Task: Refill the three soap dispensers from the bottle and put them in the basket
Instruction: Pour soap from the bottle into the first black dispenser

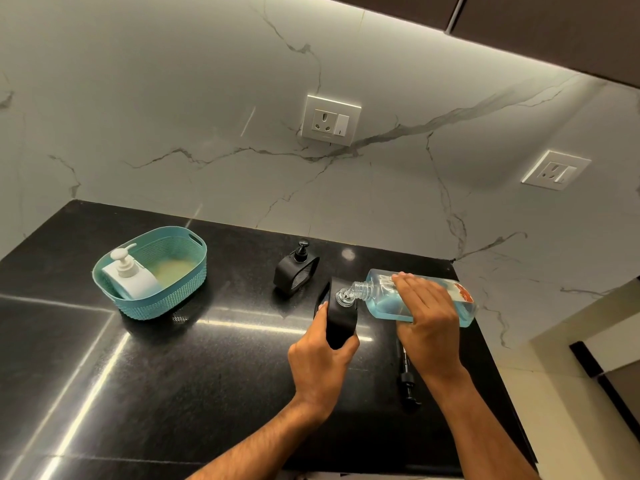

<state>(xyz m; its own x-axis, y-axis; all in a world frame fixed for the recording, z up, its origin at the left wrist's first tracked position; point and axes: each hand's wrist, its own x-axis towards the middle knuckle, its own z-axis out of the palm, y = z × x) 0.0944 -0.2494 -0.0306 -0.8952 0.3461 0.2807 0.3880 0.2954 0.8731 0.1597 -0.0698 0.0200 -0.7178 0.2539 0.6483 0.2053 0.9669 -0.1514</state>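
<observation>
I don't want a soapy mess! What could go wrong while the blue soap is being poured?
1. The bottle, tipped by the right hand, meets a small opening on the black dispenser; soap might miss and spill onto the counter.
2. The left hand holds that dispenser tilted, so it might slip or overflow.
3. The loose pump could roll off.

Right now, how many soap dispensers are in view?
3: a white dispenser in the basket, a black dispenser standing on the counter, and another black one held in the left hand.
</observation>
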